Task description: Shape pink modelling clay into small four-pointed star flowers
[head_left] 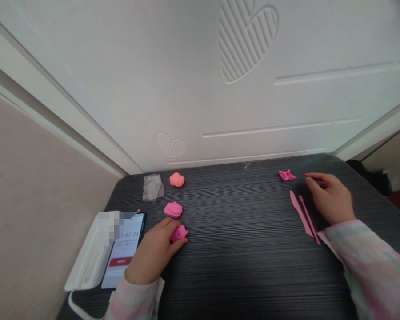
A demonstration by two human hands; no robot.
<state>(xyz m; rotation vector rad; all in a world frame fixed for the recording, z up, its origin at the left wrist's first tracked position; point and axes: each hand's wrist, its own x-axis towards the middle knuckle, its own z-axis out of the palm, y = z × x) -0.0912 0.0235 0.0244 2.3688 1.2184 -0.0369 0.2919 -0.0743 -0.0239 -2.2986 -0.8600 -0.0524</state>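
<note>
Left hand cups pink clay; right hand curls beside pink knife.

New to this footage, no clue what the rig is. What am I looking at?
No machine here: these are a person's bare hands, seen by one camera worn on the head, looking forward and down.

The left hand has its fingers around a pink lump. The right hand is beside a pink knife and a thin stick; I can't tell whether it grips anything.

Also on the dark table: another pink lump, an orange lump, a clear wrapper, a pointed pink piece, a phone and a white tray.
</note>
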